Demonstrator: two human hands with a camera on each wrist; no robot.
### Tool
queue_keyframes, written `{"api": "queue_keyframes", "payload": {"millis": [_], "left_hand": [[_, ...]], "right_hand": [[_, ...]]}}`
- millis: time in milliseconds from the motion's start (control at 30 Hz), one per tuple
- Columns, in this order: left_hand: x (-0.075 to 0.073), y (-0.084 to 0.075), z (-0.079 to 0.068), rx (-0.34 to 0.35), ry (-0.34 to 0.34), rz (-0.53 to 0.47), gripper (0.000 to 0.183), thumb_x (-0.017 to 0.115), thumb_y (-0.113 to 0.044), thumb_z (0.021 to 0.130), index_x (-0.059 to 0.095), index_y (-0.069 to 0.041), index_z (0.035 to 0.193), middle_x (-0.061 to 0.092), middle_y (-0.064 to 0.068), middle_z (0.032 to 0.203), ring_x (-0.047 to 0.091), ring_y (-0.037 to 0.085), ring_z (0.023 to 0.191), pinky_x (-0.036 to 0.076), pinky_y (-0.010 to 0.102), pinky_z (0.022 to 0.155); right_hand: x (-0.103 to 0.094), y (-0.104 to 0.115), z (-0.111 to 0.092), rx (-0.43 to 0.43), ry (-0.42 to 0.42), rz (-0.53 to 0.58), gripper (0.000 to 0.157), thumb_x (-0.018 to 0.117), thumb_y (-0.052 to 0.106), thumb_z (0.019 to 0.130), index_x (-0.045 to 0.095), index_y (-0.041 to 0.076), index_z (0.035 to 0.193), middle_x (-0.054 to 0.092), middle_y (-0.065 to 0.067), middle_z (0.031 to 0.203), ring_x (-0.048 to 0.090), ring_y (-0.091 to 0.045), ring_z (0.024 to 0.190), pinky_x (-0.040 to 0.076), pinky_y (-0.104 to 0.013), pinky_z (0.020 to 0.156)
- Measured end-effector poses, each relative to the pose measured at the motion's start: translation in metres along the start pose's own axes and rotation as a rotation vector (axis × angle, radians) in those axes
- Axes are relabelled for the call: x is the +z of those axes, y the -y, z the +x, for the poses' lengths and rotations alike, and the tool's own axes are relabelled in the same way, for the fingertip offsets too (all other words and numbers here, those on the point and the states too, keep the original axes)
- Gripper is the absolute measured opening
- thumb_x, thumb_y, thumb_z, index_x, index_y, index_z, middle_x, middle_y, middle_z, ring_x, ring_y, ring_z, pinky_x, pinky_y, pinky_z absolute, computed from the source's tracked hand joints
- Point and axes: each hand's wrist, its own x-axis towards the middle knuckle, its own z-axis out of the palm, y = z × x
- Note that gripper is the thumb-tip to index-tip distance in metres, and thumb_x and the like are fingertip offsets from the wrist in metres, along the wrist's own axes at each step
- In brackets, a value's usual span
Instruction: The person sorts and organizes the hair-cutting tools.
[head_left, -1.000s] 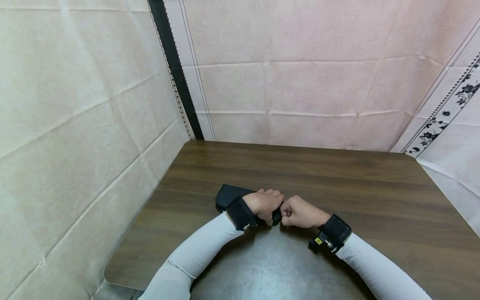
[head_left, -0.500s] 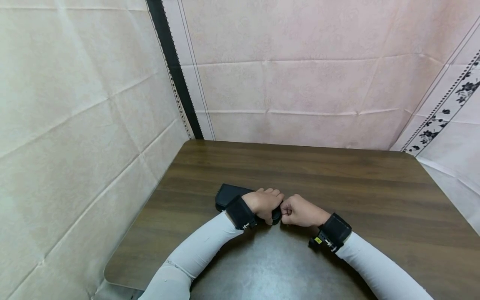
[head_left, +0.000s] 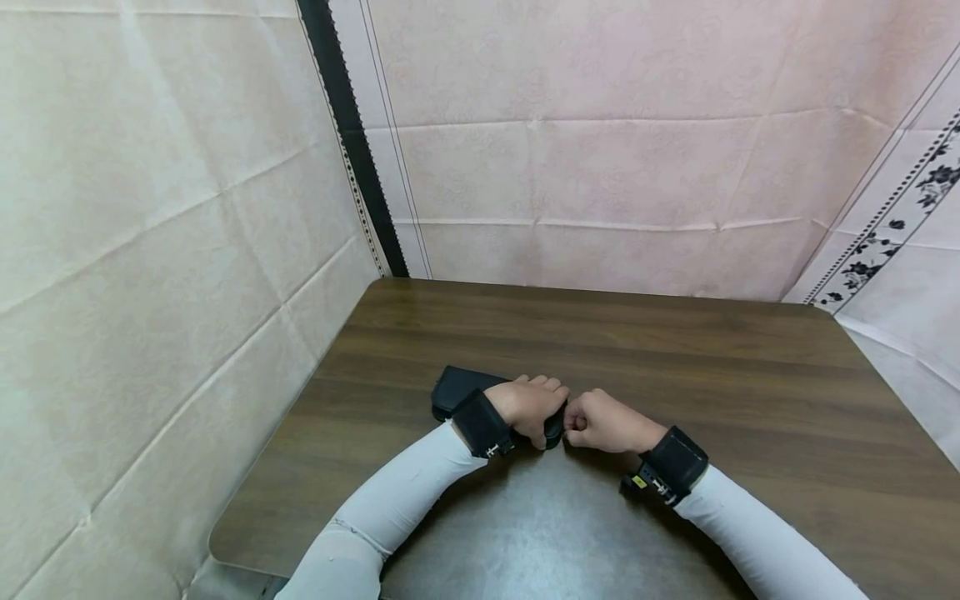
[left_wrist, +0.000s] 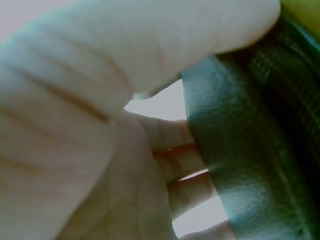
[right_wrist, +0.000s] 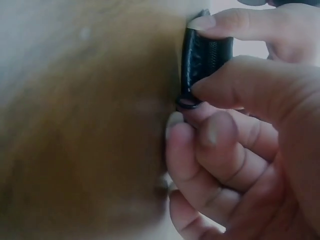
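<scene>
A black zipped case with a leather-like surface lies on the wooden table, its right part covered by my left hand. That hand grips it, the thumb on the near side and the fingers across the far side, as the left wrist view shows up close on the dark case wall. At the case's right end, my right hand has curled fingers. In the right wrist view, its thumb and forefinger pinch a small black zipper pull by the zipper teeth; the fingertips hide part of it.
The brown wood-grain table extends around both hands, with a grey sheen on its near middle. Pale cloth hangings stand along its back and left. Black wristbands with small cameras sit on both wrists.
My right hand has shifted very slightly to the right. My left hand and the case stay in place.
</scene>
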Motion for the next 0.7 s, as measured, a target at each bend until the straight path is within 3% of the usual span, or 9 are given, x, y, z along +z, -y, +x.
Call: {"api": "queue_keyframes", "payload": {"millis": [233,467,700], "left_hand": [[0.0001,0.0004,-0.0002,0.003,0.003,-0.005,0.074,0.086,-0.045,0.084,0.049,-0.019,0.143,0.052,-0.001,0.137,0.050,0.015,0.122,0.045,0.034,0.104],[0.0000,-0.0002,0.0002,-0.004,0.013,0.018,0.075,0.084,-0.047,0.085,0.047,-0.019,0.145,0.051,-0.001,0.140,0.049,0.015,0.127,0.045,0.035,0.107],[0.0006,0.0002,0.0022,-0.005,0.020,0.030,0.078,0.084,-0.048,0.085,0.046,-0.019,0.146,0.050,-0.001,0.142,0.048,0.015,0.130,0.044,0.034,0.108]], "right_hand": [[0.0018,-0.0017,0.0010,0.009,-0.013,0.003,0.023,0.076,0.010,0.094,0.070,0.014,0.072,0.047,0.013,0.060,0.038,0.002,0.051,0.040,-0.019,0.055],[-0.0039,-0.0025,0.0003,-0.017,0.030,0.039,0.021,0.069,0.008,0.099,0.069,0.009,0.078,0.049,0.014,0.062,0.044,0.002,0.052,0.042,-0.019,0.054],[-0.0025,-0.0033,0.0010,-0.003,0.036,0.064,0.023,0.067,0.006,0.099,0.066,0.013,0.078,0.049,0.014,0.062,0.044,0.001,0.052,0.042,-0.019,0.055]]}}
